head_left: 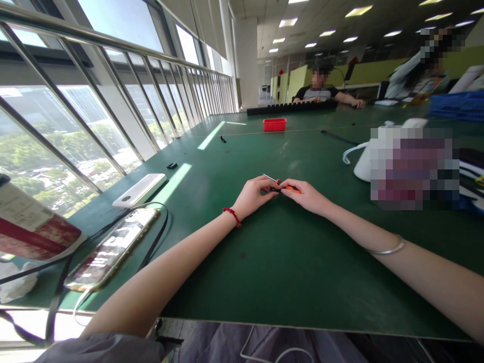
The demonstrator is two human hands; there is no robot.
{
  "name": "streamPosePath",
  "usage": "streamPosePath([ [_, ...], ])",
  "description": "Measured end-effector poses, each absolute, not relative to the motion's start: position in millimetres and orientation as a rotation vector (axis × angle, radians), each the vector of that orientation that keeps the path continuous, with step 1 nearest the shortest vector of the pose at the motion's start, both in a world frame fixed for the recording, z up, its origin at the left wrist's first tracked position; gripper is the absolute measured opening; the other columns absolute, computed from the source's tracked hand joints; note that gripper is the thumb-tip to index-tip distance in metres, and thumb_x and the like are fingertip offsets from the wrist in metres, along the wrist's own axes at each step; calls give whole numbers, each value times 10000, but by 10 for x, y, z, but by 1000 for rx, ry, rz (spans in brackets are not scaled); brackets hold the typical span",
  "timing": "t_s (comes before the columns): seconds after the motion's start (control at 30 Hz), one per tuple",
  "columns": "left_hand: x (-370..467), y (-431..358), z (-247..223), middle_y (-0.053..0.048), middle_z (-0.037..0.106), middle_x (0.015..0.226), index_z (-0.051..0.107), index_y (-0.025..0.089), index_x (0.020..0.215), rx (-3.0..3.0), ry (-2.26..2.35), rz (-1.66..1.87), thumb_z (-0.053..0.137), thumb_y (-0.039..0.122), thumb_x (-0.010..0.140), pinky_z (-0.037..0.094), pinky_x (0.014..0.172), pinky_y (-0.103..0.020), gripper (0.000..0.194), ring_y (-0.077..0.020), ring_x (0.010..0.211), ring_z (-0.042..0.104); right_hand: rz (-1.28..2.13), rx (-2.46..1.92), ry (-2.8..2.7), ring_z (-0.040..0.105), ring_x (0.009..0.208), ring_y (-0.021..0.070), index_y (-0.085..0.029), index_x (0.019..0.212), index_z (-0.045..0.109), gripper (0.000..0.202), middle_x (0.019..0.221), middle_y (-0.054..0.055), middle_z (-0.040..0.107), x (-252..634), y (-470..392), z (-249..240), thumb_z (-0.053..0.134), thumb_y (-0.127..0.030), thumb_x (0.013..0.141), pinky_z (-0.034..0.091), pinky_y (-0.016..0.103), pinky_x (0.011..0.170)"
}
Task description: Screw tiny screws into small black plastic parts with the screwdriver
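My right hand (306,195) is closed on a small screwdriver (293,189) with an orange and black handle. Its thin metal shaft points up and to the left, passing above the fingers of the other hand. My left hand (254,194), with a red bracelet at the wrist, pinches a small black piece (274,189), mostly covered by the fingers. Both hands meet fingertip to fingertip just over the green table (272,267). Whether the screwdriver touches the black piece cannot be made out.
On the left lie a phone (113,249), a white power bank (139,190), black straps and a paper cup (36,222). Small black pieces (172,166) and a red bin (275,124) are farther off. A white container (365,164) stands right. A person (317,93) sits opposite.
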State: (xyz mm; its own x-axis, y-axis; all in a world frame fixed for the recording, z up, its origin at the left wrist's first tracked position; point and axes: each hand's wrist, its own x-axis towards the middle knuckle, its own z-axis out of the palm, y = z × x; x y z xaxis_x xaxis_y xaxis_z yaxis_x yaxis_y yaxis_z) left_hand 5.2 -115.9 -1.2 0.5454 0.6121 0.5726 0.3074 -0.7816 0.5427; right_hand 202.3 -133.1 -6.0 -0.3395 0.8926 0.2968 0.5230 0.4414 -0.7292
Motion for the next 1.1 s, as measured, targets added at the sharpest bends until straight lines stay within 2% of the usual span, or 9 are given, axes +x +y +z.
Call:
streamPosePath([
  [0.27, 62, -1177, 1, -53, 671, 928, 719, 168, 891, 2354, 858, 1087, 636, 186, 805, 537, 759, -260, 122, -137, 797, 635, 611, -1207, -1982, 618, 920, 217, -204, 928, 643, 226, 987, 42, 685, 2014, -1341, -87, 521, -362, 822, 446, 357, 846],
  [0.43, 4, -1104, -9, -37, 665, 862, 721, 164, 874, 2376, 1029, 1123, 632, 159, 788, 525, 716, -248, 123, -124, 732, 611, 398, -1222, -1898, 623, 897, 216, -207, 979, 613, 230, 1031, 58, 671, 1987, -1429, -35, 567, -265, 762, 456, 335, 795],
  [0.6, -166, -949, -27, -35, 653, 824, 722, 159, 872, 2412, 1243, 1085, 631, 165, 779, 514, 697, -261, 130, -130, 696, 589, 294, -1160, -1765, 641, 820, 209, -205, 873, 631, 133, 922, 57, 696, 1923, -1593, 86, 563, -272, 780, 467, 323, 755],
  [0.8, -215, -900, -41, -36, 663, 821, 721, 153, 867, 2414, 1303, 1032, 637, 162, 771, 502, 702, -270, 128, -140, 707, 595, 267, -1153, -1733, 636, 718, 195, -215, 773, 650, 165, 777, 40, 698, 1859, -1698, 134, 552, -340, 819, 472, 322, 709],
  [1.1, -200, -917, -37, -29, 653, 787, 723, 163, 854, 2410, 1323, 1035, 629, 163, 766, 492, 679, -263, 129, -140, 697, 583, 245, -1008, -1690, 578, 644, 152, -224, 748, 583, 130, 726, 17, 649, 1783, -1809, 158, 521, -301, 832, 436, 278, 625],
])
